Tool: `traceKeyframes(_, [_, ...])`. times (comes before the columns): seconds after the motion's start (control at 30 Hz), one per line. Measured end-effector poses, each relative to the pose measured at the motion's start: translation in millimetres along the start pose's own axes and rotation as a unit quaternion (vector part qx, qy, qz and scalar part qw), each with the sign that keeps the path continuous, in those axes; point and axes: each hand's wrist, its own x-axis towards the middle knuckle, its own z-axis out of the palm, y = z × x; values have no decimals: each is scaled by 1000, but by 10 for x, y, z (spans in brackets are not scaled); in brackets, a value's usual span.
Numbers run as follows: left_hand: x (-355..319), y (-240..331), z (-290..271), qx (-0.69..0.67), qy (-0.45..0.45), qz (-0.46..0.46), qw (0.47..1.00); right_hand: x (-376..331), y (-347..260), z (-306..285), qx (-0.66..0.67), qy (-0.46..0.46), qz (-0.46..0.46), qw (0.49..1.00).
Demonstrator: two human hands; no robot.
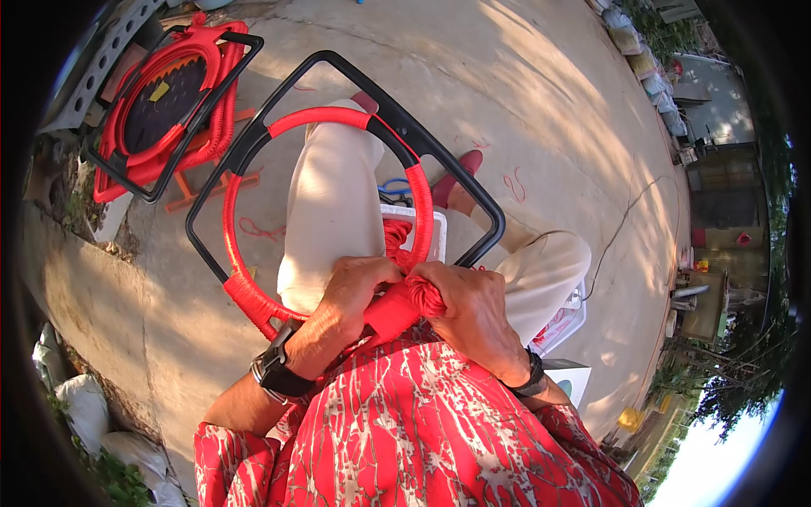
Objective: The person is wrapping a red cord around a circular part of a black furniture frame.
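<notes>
Cord wrapping in red covers most of the ring (253,297) inside a black square frame (397,127) resting across the person's lap. Left hand (355,291) has fingers curled tight on the ring's wrapped rim at about 6 o'clock, right hand (465,308) is clamped on a bundle of red cord (425,296) just beside it. Frame looks stiff and light; the cord looks soft and floppy, so gripping the wrapped rim seems safest. Finished frames (165,106) sit at 10 o'clock.
</notes>
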Motion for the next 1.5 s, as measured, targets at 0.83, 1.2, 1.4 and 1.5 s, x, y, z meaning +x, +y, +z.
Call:
traceKeyframes(0.83, [-120,41,-8,53,-45,-3,998,-273,14,-115,212,98,106,967])
traceKeyframes(1.2, [-127,12,32,40,-80,0,996,-306,349,181,582,71,295,755])
traceKeyframes(1.4, [-127,13,-82,101,-107,-5,989,-387,366,122,689,-82,241,678])
traceKeyframes(1.5, [-137,9,-39,82,-83,1,993,-521,401,115,654,-101,254,706])
